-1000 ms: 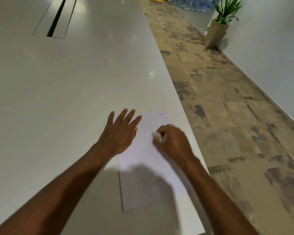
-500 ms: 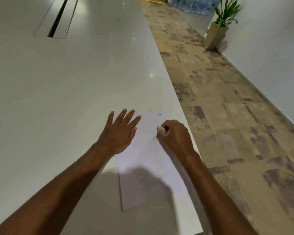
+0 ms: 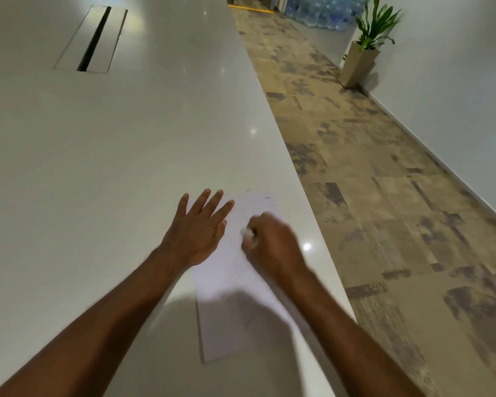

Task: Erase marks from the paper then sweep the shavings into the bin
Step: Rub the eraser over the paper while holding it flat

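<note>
Paper: white sheet (image 3: 229, 285) lies flat on the bench (image 3: 126, 167), near its right edge.
Left hand (image 3: 196, 234): fingers straight and spread, pressing on the paper's left edge.
Right hand (image 3: 272, 245): blurred, fingers curled around a white eraser (image 3: 247, 233) on the paper.
Shavings: a few dark specks (image 3: 267, 198) at the paper's far end.

My one head camera looks forward and steeply down, close over the white table (image 3: 103, 156), its right edge running diagonally away.
</note>
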`<state>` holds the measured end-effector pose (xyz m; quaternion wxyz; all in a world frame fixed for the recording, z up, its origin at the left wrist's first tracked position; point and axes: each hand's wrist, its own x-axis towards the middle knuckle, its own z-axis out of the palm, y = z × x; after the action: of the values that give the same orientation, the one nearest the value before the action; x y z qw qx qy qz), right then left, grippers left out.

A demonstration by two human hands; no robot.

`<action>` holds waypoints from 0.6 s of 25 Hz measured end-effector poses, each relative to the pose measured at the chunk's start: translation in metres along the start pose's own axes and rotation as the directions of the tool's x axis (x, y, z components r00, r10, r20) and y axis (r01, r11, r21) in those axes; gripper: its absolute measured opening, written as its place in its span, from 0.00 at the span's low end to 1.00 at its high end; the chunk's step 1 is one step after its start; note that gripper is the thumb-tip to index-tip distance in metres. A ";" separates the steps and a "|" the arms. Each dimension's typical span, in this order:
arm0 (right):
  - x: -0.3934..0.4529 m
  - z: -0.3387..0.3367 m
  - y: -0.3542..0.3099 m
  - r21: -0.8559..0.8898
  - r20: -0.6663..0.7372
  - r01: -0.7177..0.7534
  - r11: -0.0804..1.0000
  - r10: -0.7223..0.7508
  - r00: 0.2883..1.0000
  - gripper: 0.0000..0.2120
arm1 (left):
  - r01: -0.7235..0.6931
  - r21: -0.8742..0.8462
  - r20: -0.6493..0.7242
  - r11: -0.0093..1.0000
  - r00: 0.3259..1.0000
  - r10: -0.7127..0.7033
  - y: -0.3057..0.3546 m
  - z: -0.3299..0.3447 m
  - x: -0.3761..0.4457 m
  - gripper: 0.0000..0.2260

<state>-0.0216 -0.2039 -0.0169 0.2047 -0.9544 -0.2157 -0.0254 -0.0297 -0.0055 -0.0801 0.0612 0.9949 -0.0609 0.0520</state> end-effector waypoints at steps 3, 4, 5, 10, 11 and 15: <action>-0.045 0.005 -0.023 0.095 0.232 0.237 0.967 -0.253 0.939 0.08 | -0.013 0.013 0.009 1.000 1.000 0.013 -0.001 0.002 0.000 0.26; -0.027 0.000 -0.011 0.081 0.219 0.195 0.977 -0.208 0.953 0.07 | -0.014 0.017 0.009 1.000 1.000 0.013 0.000 0.002 0.000 0.26; -0.003 -0.008 0.003 0.059 0.173 0.092 0.994 -0.101 0.980 0.07 | -0.014 0.015 0.012 1.000 1.000 0.014 0.001 0.002 0.001 0.25; 0.020 -0.003 0.012 -0.017 -0.013 -0.050 0.999 0.050 0.999 0.09 | 0.003 0.008 0.005 1.000 1.000 -0.003 0.001 0.000 0.000 0.25; -0.011 0.005 -0.010 0.025 0.077 0.068 0.997 -0.069 0.995 0.07 | 0.001 0.005 0.010 1.000 1.000 -0.001 0.000 0.001 0.000 0.25; -0.009 -0.005 -0.003 0.100 0.236 0.157 0.983 -0.176 0.956 0.06 | -0.011 0.007 0.010 1.000 1.000 0.011 0.000 0.004 0.000 0.25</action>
<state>-0.0312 -0.2073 -0.0122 0.2118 -0.9197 -0.3198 0.0834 -0.0289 -0.0057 -0.0837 0.0573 0.9950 -0.0663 0.0478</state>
